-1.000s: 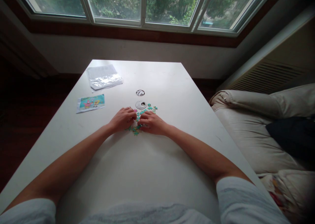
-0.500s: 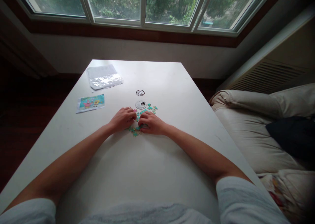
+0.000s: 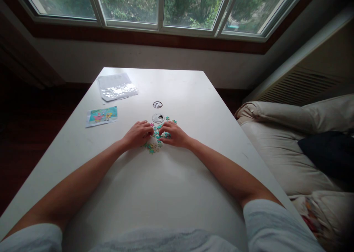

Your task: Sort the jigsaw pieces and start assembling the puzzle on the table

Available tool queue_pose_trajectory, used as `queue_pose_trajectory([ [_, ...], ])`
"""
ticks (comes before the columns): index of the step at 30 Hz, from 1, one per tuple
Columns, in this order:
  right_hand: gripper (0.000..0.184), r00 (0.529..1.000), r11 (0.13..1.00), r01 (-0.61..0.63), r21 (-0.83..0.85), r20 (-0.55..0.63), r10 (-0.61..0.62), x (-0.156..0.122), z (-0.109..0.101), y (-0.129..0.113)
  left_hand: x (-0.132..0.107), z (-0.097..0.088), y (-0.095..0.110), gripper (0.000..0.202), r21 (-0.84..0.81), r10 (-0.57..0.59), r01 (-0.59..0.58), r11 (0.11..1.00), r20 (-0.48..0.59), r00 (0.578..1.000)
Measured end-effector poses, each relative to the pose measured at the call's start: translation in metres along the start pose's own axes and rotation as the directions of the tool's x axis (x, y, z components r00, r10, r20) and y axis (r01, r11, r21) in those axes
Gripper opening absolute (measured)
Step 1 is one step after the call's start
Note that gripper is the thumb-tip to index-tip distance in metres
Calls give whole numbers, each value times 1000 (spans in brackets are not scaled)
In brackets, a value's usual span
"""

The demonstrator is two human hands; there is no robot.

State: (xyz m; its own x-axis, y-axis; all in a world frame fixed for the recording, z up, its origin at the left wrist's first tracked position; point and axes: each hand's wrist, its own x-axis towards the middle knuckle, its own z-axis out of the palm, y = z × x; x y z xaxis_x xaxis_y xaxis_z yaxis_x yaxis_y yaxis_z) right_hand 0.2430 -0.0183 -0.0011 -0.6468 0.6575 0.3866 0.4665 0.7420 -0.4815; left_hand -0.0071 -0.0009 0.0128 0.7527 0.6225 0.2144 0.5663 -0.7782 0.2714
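Small jigsaw puzzle pieces (image 3: 152, 147), mostly turquoise with some yellow and pink, lie loose in a heap between my two hands on the white table (image 3: 155, 185). My left hand (image 3: 137, 134) rests at the heap's left side with its fingers curled in. Whatever those fingers hold is too small to make out. On the right side, my right hand (image 3: 176, 134) arches over several pieces, thumb and fingers apart, nothing visibly gripped. A few pieces show beyond its fingertips. Other pieces are hidden under both hands.
A printed cartoon picture (image 3: 101, 116) lies left of the hands, with a clear plastic sleeve of papers (image 3: 117, 86) behind it. Two round inserts, the nearer a ring-shaped one (image 3: 158, 118), sit past the heap. A beige sofa (image 3: 279, 152) stands to the right.
My right hand has shifted slightly right and away from me, and its thumb and fingers have spread wider. My left hand has stayed nearly still.
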Motion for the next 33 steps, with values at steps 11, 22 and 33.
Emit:
queue_pose_trajectory([
  [11, 12, 997, 998, 45, -36, 70, -43, -2, 4, -1, 0, -2, 1, 13, -1, -5, 5, 1000, 4, 1000],
  [22, 11, 949, 948, -275, -158, -200, 242, -4, -4, 27, -1, -3, 9, 8, -21, 14, -14, 1000, 31, 999],
  [33, 14, 862, 817, -496, -294, -280, 423, -6, -6, 43, 0, -7, 29, 12, -39, 56, -52, 998, 99, 993],
])
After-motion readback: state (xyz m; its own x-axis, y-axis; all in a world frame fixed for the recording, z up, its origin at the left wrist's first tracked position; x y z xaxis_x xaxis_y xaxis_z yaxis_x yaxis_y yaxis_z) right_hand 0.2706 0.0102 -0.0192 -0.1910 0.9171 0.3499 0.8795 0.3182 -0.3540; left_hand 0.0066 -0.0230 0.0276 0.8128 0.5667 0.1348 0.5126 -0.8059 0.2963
